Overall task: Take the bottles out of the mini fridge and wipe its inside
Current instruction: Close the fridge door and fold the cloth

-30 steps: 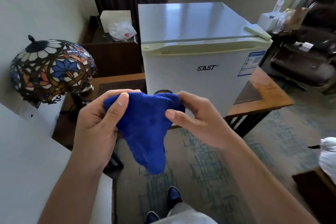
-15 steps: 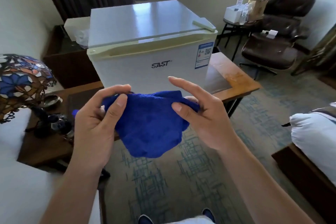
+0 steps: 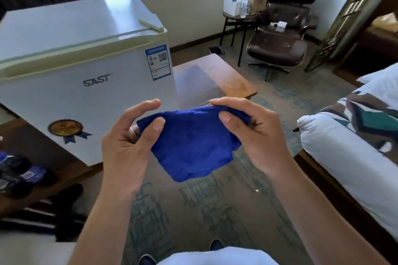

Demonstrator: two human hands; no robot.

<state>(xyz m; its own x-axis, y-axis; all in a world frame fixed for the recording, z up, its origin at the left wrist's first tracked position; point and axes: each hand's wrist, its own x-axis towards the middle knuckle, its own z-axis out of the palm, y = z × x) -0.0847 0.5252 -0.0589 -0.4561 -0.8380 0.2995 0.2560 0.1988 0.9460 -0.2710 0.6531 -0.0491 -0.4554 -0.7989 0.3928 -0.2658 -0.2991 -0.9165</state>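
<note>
A blue cloth [image 3: 193, 146] hangs between both my hands in front of my chest. My left hand [image 3: 127, 142] pinches its left top corner with thumb and fingers. My right hand [image 3: 252, 133] grips its right top edge. The white mini fridge [image 3: 75, 84] stands on a low wooden table [image 3: 232, 84] to the left, its door shut, so its inside and any bottles in it are hidden. Both hands are in front of and to the right of the fridge door, not touching it.
A brown lounge chair [image 3: 280, 34] stands at the back right beside a small side table [image 3: 234, 17] with clear bottles and a white box. A bed with white bedding [image 3: 344, 148] lies at the right. Dark objects [image 3: 19, 174] sit at the left edge. Patterned carpet [image 3: 204, 211] lies below.
My view has swung to the right, so the fridge now sits at the left and the lamp is out of view. The cloth is spread wider between my hands.
</note>
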